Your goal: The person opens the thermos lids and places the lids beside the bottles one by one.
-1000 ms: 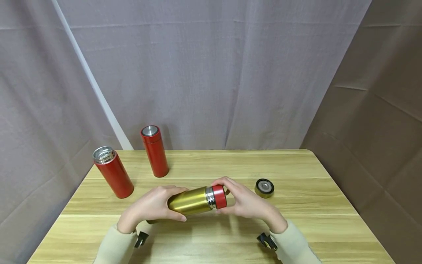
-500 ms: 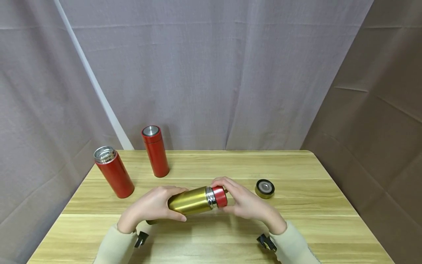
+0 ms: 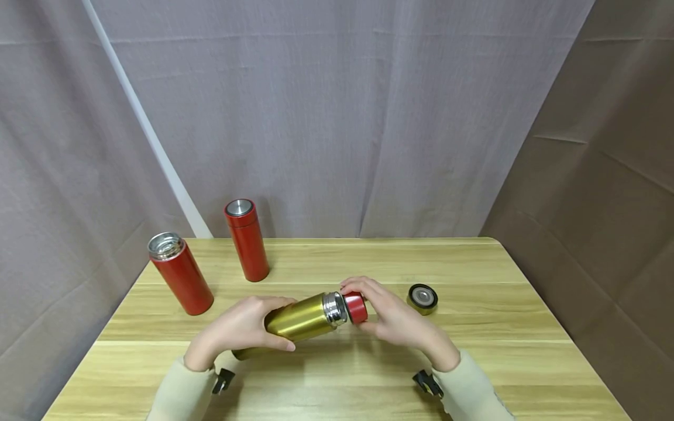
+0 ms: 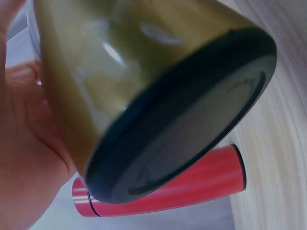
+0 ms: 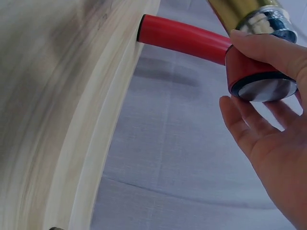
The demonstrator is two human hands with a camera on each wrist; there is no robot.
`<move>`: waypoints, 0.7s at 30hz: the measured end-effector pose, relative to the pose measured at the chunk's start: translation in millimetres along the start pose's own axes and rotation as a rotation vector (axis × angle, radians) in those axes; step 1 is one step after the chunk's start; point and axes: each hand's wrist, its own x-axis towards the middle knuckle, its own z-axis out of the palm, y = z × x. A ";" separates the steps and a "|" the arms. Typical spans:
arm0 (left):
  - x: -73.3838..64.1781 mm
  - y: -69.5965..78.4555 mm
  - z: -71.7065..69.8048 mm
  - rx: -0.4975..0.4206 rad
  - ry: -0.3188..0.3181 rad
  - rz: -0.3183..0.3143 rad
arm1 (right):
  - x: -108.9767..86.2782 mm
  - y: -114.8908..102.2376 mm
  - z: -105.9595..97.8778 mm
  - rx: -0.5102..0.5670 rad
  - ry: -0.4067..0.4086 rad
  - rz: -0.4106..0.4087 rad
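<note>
My left hand (image 3: 244,327) grips a gold thermos bottle (image 3: 300,318), tilted with its bare steel neck (image 3: 334,309) up to the right. In the left wrist view the bottle's dark base (image 4: 187,120) fills the middle. Between thumb and fingers, my right hand (image 3: 392,316) holds a red lid (image 3: 356,307) just off the neck, with a small gap between them. The right wrist view shows the lid's silver top (image 5: 267,89) facing the palm. A gold lid (image 3: 423,298) lies inside-up on the table, beyond the right hand.
An uncapped red thermos (image 3: 184,280) stands at the table's left, its steel mouth showing. Behind it to the right stands a capped red thermos (image 3: 248,245). Grey curtains (image 3: 337,128) rise behind the wooden table (image 3: 474,263).
The red lid sat against the gold bottle's neck earlier. Now my right hand has drawn it slightly to the right, off the neck, and the bottle has shifted a little left.
</note>
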 end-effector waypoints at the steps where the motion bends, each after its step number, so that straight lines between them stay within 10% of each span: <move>1: 0.0 0.1 -0.2 0.002 -0.001 0.000 | -0.1 -0.1 -0.1 -0.001 0.001 0.003; 21: -4.0 0.2 1.1 0.015 0.015 0.020 | -9.2 4.1 -14.0 -0.003 0.119 0.156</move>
